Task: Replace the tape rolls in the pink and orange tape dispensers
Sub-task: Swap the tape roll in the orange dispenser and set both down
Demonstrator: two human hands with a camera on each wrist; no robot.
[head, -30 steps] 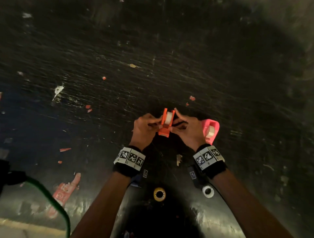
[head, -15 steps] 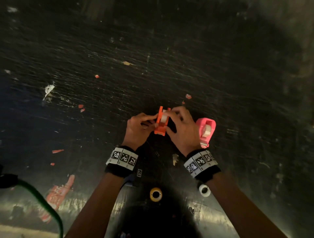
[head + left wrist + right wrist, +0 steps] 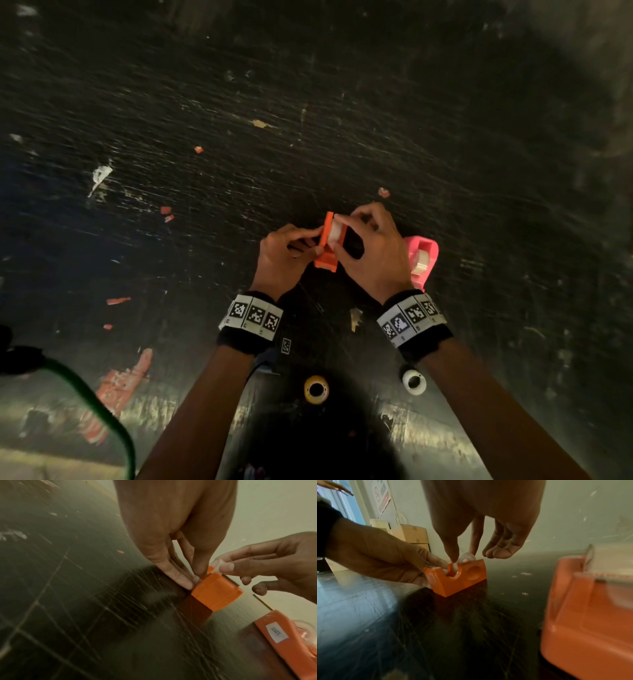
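The small orange tape dispenser [image 3: 325, 262] stands on the dark table, its toothed cutter facing me. My left hand [image 3: 310, 245] grips its left side with fingertips [image 3: 184, 582] against the wall. A clear tape roll [image 3: 334, 233] sits in the dispenser's slot, pinched from above by the thumb and forefinger of my right hand [image 3: 341, 235]. In the right wrist view the roll [image 3: 467, 557] sticks up above the orange dispenser [image 3: 458, 578], partly hidden by my thumb. The pink dispenser [image 3: 422, 260] stands just right of my right hand with a roll inside.
Two loose rolls lie near my forearms: a yellowish roll [image 3: 316, 389] and a white roll [image 3: 414, 382]. Red and white scraps dot the scratched table [image 3: 308, 120]. A green cable [image 3: 99, 407] runs along the near left. Cardboard boxes [image 3: 412, 534] stand beyond the table.
My right hand has curled over the top of the roll, where before its forefinger stood up beside the dispenser. The left hand keeps its hold on the dispenser's side.
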